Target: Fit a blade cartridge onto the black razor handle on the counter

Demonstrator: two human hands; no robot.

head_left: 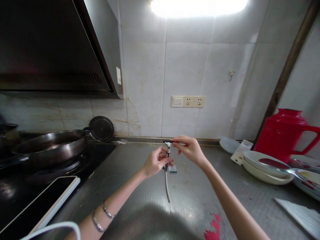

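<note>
Over a grey metal countertop (200, 186), the bare left hand (156, 162) pinches the stem of a small black-and-white T-shaped device (168, 148); the bare right hand (188, 150) grips its dark top. Below the device runs a thin grey cable (167, 186). Left of the device, a round silver metal pan (66, 151) sits on a black glass stove (101, 152); right of it stands a red handled jug (277, 133). Above it is a cream rectangular socket plate (188, 101).

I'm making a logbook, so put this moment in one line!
left hand: holding small black-and-white part | right hand: pinching thin dark piece at its top | below: slim grey cord, grey metal countertop
</note>
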